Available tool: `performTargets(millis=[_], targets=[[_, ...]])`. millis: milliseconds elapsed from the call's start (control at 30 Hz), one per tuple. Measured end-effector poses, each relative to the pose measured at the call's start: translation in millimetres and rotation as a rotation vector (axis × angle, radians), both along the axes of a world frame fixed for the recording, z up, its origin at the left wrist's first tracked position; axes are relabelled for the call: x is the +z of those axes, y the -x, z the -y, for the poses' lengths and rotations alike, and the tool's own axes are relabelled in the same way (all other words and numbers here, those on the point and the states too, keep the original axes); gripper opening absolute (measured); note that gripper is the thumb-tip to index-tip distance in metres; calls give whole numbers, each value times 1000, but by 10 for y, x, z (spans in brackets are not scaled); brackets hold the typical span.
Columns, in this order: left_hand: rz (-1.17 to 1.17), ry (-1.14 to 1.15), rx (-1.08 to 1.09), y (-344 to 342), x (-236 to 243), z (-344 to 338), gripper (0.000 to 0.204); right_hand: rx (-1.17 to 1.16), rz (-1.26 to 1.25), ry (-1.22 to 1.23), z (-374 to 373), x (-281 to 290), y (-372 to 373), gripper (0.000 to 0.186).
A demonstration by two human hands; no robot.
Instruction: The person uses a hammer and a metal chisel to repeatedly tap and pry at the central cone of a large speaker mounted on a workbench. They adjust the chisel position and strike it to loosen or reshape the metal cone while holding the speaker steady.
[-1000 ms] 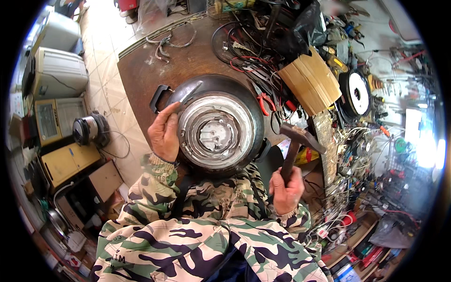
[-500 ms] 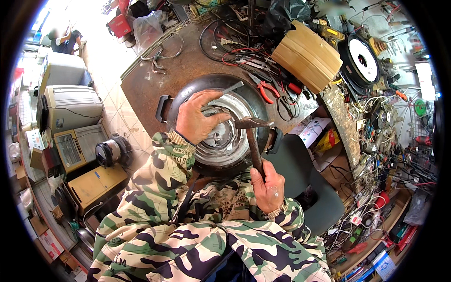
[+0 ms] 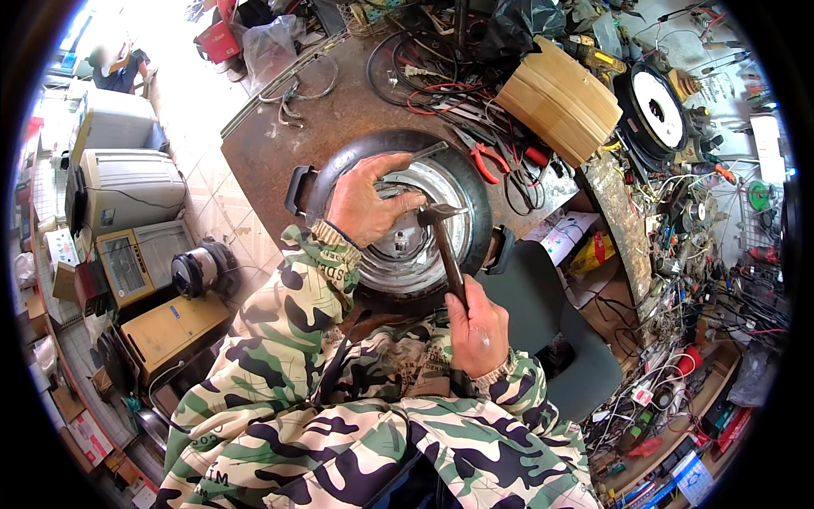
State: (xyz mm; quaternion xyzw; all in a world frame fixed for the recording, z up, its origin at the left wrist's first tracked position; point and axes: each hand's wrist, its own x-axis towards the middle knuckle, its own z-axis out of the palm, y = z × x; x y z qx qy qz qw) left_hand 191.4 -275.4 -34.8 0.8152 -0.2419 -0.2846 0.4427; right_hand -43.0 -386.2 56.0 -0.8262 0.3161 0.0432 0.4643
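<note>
A round dark pot point(image 3: 477, 200) with side handles sits on the rusty bench, showing a battered, ringed silvery metal disc point(image 3: 398, 271) in its middle. My left hand point(image 3: 365, 200) is over the disc's upper left, gripping a thin metal bar point(image 3: 431, 151) at its fingertips; the bar's near part is hidden, and the thumb reaches inward toward the hammer. My right hand point(image 3: 480, 331), low at the pot's near right, is closed round the handle of a hammer point(image 3: 441, 214). The hammer's head is over the disc beside my left thumb; whether it touches cannot be told.
Red pliers point(image 3: 485, 159), cables point(image 3: 398, 64) and cardboard point(image 3: 555, 102) crowd the bench point(image 3: 267, 153). A grey chair point(image 3: 570, 356) stands right; dense tools and wires point(image 3: 695, 280) cover the shelving. Appliances point(image 3: 127, 191) line the left. Another person point(image 3: 119, 76) is at the far upper left.
Since a second ago, my left hand has shifted rightward over the disc, and the hammer has swung up-left across the pot. Over the last half second the hammer head moved slightly up and left.
</note>
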Motion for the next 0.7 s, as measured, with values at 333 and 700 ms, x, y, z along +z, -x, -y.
performTargets(millis=[333,700], targets=[[49,6,-31,3,24,20,68,-76,26,0,-25,1,36,31],[62,12,-25,9,7,46,61,-91,83,69,-26,-50,6,35]])
